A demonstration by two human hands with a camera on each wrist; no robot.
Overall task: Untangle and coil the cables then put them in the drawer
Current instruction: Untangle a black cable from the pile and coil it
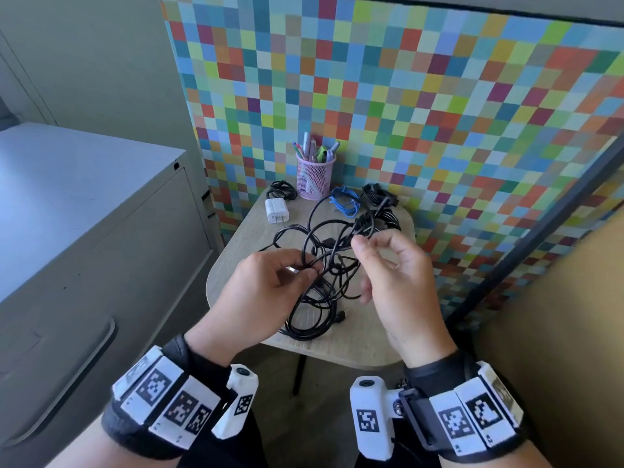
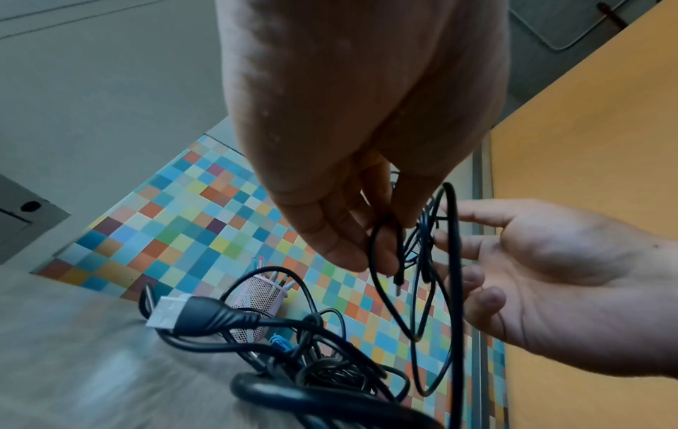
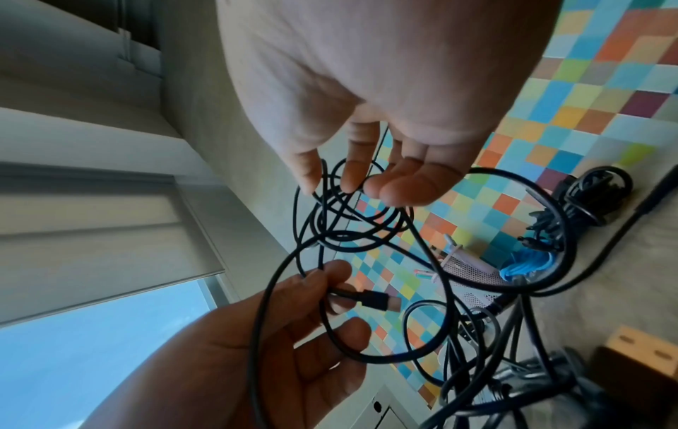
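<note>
Left hand [image 1: 266, 292] pinches a black cable [image 1: 317, 265] near its plug; right hand [image 1: 391, 265] pinches a strand higher up, other fingers loose. The tangle [image 1: 314, 312] sags onto the worktop [image 1: 236, 265]. Pull hard now and I reckon those loops knot tighter, or drag the charger [image 1: 277, 211] off. Pink mesh cup [image 1: 314, 179] holds pens. Cabinet drawer [image 1: 84, 298] looks closed.

Two hands [image 1: 270, 292], one pink pen cup [image 1: 314, 177], one white charger [image 1: 277, 211], one blue cable bundle [image 1: 344, 201], one black tangle [image 1: 324, 282].
</note>
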